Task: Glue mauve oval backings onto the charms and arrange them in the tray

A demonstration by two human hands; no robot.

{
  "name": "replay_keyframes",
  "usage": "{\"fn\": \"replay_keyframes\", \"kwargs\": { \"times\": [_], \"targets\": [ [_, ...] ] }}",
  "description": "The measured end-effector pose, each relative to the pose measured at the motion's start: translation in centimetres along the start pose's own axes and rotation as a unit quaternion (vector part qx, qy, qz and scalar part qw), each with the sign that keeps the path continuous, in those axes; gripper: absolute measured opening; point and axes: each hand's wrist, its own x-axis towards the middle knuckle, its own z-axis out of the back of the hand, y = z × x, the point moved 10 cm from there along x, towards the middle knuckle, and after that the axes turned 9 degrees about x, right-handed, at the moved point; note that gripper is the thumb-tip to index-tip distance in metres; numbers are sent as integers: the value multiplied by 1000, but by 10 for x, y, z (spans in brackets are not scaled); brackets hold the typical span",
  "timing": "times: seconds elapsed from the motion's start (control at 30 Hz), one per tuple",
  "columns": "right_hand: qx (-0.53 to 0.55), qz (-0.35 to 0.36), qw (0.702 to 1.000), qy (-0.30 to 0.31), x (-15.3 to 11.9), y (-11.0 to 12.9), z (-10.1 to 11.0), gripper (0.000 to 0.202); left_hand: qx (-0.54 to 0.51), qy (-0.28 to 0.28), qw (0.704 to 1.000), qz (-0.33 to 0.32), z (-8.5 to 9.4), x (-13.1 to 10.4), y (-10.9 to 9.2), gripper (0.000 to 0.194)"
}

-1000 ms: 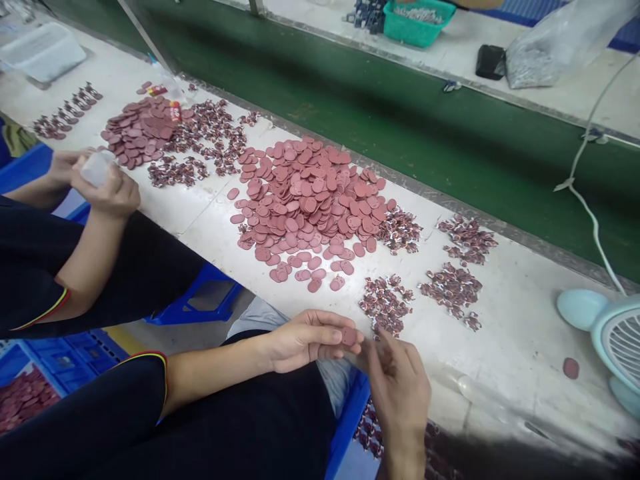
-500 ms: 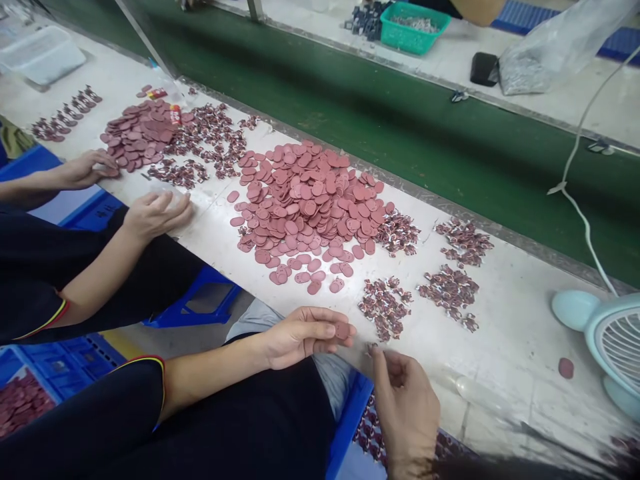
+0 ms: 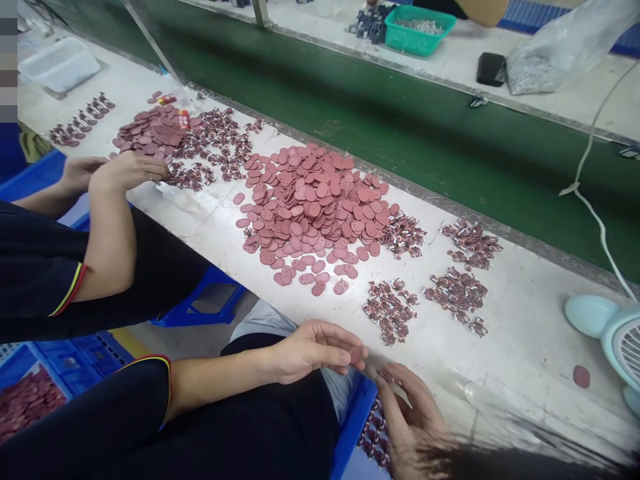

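My left hand (image 3: 320, 350) pinches a reddish-brown oval disc (image 3: 357, 355) between thumb and fingers, just off the table's near edge. Close to its right, my right hand (image 3: 413, 407) is closed in a pinch on a small brown piece (image 3: 385, 377), mostly hidden by the fingertips. Hand and disc stay a little apart from that piece. Beyond both hands lies a heap of oval discs (image 3: 310, 200). Small brown-and-white figure pieces (image 3: 391, 310) form a cluster above my right hand, with another cluster (image 3: 456, 293) farther right.
A co-worker's hands (image 3: 125, 170) work at the left, near darker discs (image 3: 150, 130) and figure pieces. A pale blue fan (image 3: 620, 347) and a lone disc (image 3: 581, 377) are at the right. Below the edge stands a blue crate (image 3: 350, 427) with assembled-looking rows. A clear bottle (image 3: 475, 393) lies nearby.
My right hand has moved slightly down and right with the small piece; my left hand keeps the disc. The co-worker's nearer hand has moved toward the figure pieces. The view has shifted slightly.
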Motion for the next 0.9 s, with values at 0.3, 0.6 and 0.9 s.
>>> {"fn": "replay_keyframes", "kwargs": {
  "times": [0.3, 0.6, 0.9],
  "targets": [
    [130, -61, 990, -12, -33, 45, -13, 28, 43, 66, 996, -43, -22, -2, -3, 48],
    [101, -10, 995, 8, -31, 65, -25, 17, 29, 72, 995, -65, -31, -4, -2, 47],
    [85, -32, 996, 17, -25, 67, -23, 32, 86, 39, 993, -72, -37, -7, -14, 43]
  ]
}}
